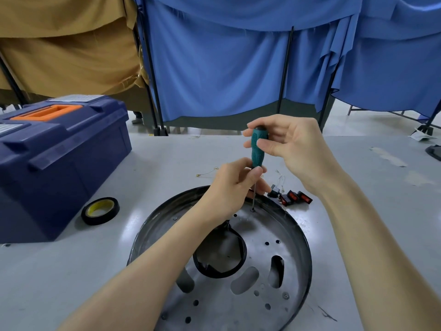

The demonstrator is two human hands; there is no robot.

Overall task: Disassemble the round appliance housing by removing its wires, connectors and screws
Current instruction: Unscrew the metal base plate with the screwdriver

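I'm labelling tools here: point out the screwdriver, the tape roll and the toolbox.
screwdriver (255, 156): head view, on its green handle.
tape roll (95, 221): head view, on its black rim.
toolbox (66, 168): head view, on its front wall.

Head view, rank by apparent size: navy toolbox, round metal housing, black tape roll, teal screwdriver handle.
1. Round silver metal housing and navy plastic toolbox: look alike, so unranked. The housing is nearer the camera and cropped.
2. Black tape roll.
3. Teal screwdriver handle.
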